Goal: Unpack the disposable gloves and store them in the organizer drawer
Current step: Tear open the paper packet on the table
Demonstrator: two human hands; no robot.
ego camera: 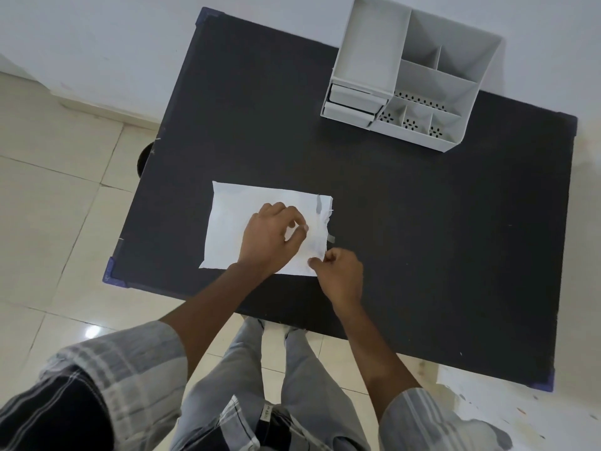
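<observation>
A flat white packet (234, 219) lies on the black table (422, 239), near its front left. Its right end is crumpled, with small strips of clear tape sticking out. My left hand (270, 236) rests on top of the packet, thumb and forefinger pinching at the wrapper near that end. At the packet's near right corner, the fingertips of my right hand (338, 275) pinch the edge. No gloves show outside the wrapper. The grey organizer (409, 73) stands at the table's far right; its two small drawers (353, 104) at the front left are pushed in.
The organizer has several open compartments, some with perforated floors. Pale floor tiles surround the table, and a dark round object (144, 157) sits on the floor by the left edge. My legs stand against the table's near edge.
</observation>
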